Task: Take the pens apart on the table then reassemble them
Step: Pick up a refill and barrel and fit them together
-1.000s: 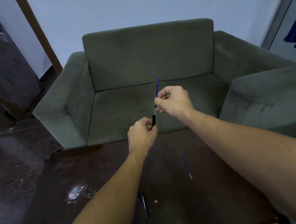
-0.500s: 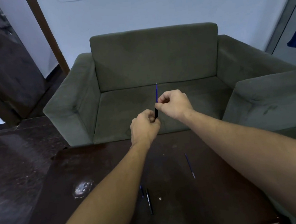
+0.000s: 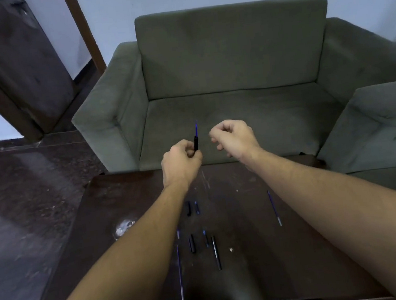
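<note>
My left hand (image 3: 181, 161) grips a black pen barrel (image 3: 196, 143) upright, with a blue refill (image 3: 196, 128) sticking out of its top. My right hand (image 3: 233, 137) hovers just to the right of it, fingers loosely curled, holding nothing. On the dark table (image 3: 252, 254) lie loose parts: a blue refill (image 3: 274, 207) on the right, another long refill (image 3: 179, 269) near my left forearm, a black barrel (image 3: 216, 251), two short black caps (image 3: 188, 208) (image 3: 191, 243) and small blue-tipped pieces (image 3: 197, 208) (image 3: 205, 238).
A green sofa (image 3: 233, 73) stands right behind the table. A second green seat (image 3: 380, 125) is at the right. A dark door (image 3: 12, 66) and glossy dark floor (image 3: 26, 204) are on the left. A pale smudge (image 3: 124, 227) marks the table's left side.
My right hand has let go of the refill and moved off to the right. The refill now sits deeper in the barrel. The view has tilted down, showing more parts on the table.
</note>
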